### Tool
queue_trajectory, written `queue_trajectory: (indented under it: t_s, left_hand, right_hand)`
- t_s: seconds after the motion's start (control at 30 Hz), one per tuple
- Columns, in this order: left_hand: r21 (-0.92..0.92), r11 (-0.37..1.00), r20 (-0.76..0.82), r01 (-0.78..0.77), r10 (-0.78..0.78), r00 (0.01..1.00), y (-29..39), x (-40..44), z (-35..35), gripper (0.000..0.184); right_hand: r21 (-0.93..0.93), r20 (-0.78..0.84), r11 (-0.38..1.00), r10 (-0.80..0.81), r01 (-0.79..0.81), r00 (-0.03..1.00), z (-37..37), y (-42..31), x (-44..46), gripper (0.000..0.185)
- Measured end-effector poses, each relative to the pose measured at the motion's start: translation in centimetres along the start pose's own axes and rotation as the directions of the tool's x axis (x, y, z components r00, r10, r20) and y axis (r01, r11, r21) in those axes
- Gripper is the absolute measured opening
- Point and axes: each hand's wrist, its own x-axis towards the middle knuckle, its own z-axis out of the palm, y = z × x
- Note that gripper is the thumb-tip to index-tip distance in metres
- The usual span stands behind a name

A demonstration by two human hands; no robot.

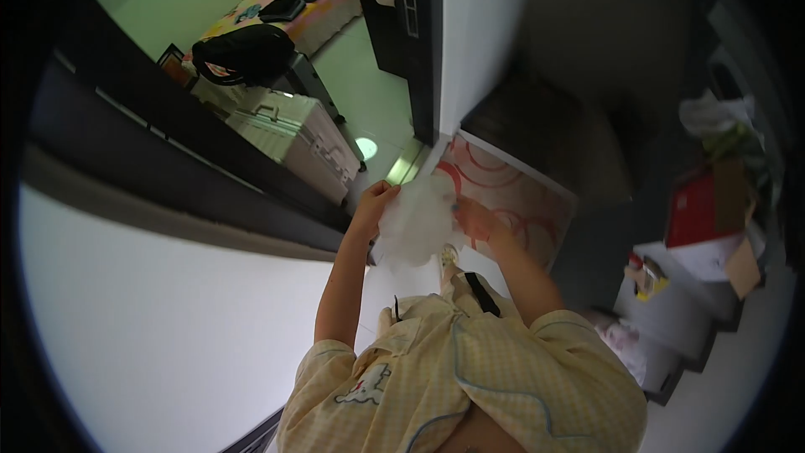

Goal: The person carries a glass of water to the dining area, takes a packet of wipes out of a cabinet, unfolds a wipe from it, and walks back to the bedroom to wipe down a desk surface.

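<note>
A thin, whitish translucent plastic bag (417,222) hangs in front of my body, above the floor. My left hand (377,200) is closed on its upper left edge, thumb and fingers pinched together. On the opposite side, my right hand (476,218) has its bent fingers at the bag's right edge and seems to grip it; motion blurs this hand. Whether anything is inside the bag cannot be made out. Below the bag, part of one of my feet (450,256) shows.
A doorway on the left opens to a room with a silver suitcase (293,130), a black bag (251,52) and a bed (331,18) with clothes. A red-patterned mat (511,189) lies ahead. Stairs on the right hold a red box (694,210) and other items.
</note>
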Motion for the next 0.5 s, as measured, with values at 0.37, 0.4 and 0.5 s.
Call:
queue_trajectory:
  t_s: [0.37, 0.4, 0.5]
  left_hand:
    - [0.131, 0.969, -0.127, -0.21, 0.227, 0.966, 12.1, 12.8, -9.9, 0.022]
    - [0.289, 0.934, -0.071, -0.207, 0.237, 0.969, 13.2, 13.7, -10.5, 0.021]
    - [0.46, 0.849, 0.071, -0.258, 0.254, 0.964, 15.8, 17.8, -11.4, 0.019]
  right_hand:
    - [-0.344, 0.38, 0.893, 0.416, -0.292, 0.826, -11.7, 9.0, 25.4, 0.026]
    - [-0.57, 0.319, 0.808, 0.388, -0.152, 0.865, -12.0, 8.6, 27.7, 0.03]
    - [-0.232, 0.23, 0.973, 0.039, 0.016, 0.972, -11.2, 6.5, 33.8, 0.063]
